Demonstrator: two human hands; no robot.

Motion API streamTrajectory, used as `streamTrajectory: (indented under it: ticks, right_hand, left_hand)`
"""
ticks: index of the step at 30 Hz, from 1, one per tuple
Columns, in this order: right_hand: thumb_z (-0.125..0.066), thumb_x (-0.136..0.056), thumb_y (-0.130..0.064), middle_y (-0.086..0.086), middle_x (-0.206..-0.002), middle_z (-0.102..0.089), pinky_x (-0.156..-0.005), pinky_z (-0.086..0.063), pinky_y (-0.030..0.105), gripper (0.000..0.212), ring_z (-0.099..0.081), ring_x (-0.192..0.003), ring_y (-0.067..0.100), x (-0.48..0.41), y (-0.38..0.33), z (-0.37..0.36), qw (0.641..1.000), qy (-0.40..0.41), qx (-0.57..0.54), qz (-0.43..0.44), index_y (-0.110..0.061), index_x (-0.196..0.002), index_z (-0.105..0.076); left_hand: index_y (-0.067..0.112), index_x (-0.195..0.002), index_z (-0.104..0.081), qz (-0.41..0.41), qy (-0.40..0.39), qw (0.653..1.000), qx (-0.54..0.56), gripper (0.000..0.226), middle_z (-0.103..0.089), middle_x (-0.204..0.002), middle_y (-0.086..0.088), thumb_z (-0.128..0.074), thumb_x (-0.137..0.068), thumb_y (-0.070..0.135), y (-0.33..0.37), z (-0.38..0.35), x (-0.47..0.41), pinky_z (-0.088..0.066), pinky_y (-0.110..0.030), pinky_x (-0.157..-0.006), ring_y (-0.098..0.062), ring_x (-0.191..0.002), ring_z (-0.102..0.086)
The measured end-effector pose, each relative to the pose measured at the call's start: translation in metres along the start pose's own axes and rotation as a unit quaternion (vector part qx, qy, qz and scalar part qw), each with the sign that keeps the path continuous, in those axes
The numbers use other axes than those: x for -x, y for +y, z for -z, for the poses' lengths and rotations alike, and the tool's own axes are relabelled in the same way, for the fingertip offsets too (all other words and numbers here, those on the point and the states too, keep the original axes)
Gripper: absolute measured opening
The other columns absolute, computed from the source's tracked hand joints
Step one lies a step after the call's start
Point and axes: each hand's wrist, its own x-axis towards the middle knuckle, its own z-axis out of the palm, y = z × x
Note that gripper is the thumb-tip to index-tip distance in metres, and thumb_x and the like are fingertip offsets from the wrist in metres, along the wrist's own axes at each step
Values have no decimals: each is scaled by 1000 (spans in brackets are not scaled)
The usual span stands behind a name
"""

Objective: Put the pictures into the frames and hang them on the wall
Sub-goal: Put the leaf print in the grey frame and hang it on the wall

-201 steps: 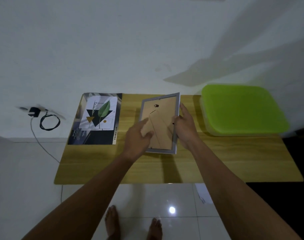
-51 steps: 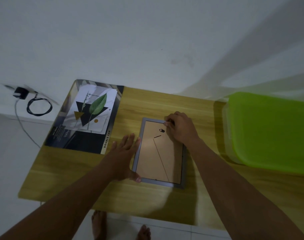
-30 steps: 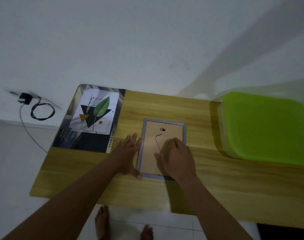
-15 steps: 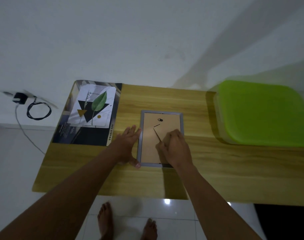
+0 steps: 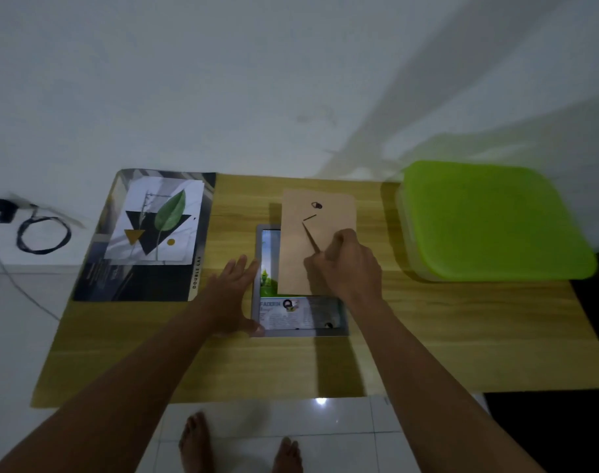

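Note:
A grey picture frame [image 5: 293, 332] lies face down in the middle of the wooden table [image 5: 427, 343]. My right hand [image 5: 347, 268] pinches the stand of its brown backing board [image 5: 311, 240] and holds the board lifted and shifted toward the wall. A printed paper insert [image 5: 291, 314] shows inside the frame. My left hand [image 5: 231, 295] rests flat on the table with straight fingers against the frame's left edge. A leaf picture [image 5: 156, 221] lies on a dark sheet [image 5: 137, 285] at the table's left.
A lime-green lidded box [image 5: 492, 223] fills the table's right end. The white wall [image 5: 291, 80] rises right behind the table. A black charger with a coiled cable [image 5: 35, 230] lies on the floor at left. My bare feet [image 5: 240, 445] stand below the table's front edge.
My right hand has pulled the backing board up out of the frame and toward the wall, uncovering the printed insert. My left hand has stayed at the frame's left edge.

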Motion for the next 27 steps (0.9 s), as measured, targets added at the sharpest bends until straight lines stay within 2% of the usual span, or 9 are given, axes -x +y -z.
streamTrajectory:
  ticks: [4,10,15,18,20,24,27]
  right_hand:
    - [-62,-89,-39,9,-113,-64,-74,-45,34,39,-62,-100,31,-31,14,14,999,13,48,-19,-15,-118,-50]
    - [-63,-89,-39,12,-115,-65,-79,-54,41,44,-63,-102,32,-64,35,13,997,16,74,-35,-11,-120,-50]
    - [-59,-91,-40,13,-112,-65,-72,-44,35,40,-63,-102,34,-83,51,9,991,13,125,-39,-9,-116,-51]
    - [-51,-93,-38,12,-111,-64,-86,-49,44,34,-61,-105,34,-88,60,3,989,15,142,-20,-10,-113,-53]
    - [-44,-96,-37,14,-122,-57,-96,-44,52,39,-53,-117,35,-88,64,-3,987,0,163,-4,-11,-124,-49]
    - [-39,-96,-57,19,-152,-31,-108,-35,57,64,-30,-140,36,-83,68,-14,983,-60,173,10,-18,-146,-28]
    - [-37,-97,-57,22,-159,-16,-114,-24,58,69,-16,-147,37,-86,73,-18,984,-65,168,2,-19,-153,-19]
  left_hand:
    - [23,-153,13,1,-12,999,-34,135,16,-161,-7,-77,-62,65,2,4,-3,-12,-54,-118,-29,-149,9]
    - [10,-152,14,2,-24,998,-54,139,13,-161,-11,-79,-62,60,-2,5,-5,-16,-48,-120,-28,-149,8]
    - [9,-150,19,2,-39,999,-28,138,18,-160,-8,-81,-66,53,-3,9,-5,-12,-44,-121,-25,-148,14]
    - [9,-149,21,-2,-48,998,-30,137,20,-159,-8,-80,-67,54,-2,10,-5,-10,-43,-122,-25,-147,15]
    - [8,-149,22,0,-51,998,-32,137,21,-159,-8,-79,-68,54,-2,11,-5,-11,-44,-121,-25,-147,16]
    - [8,-148,23,-1,-56,998,-35,136,23,-158,-8,-77,-69,55,0,13,-3,-12,-45,-121,-24,-147,17]
    - [8,-148,23,2,-53,998,-29,136,23,-158,-7,-77,-69,55,2,15,-2,-12,-45,-121,-23,-147,16]
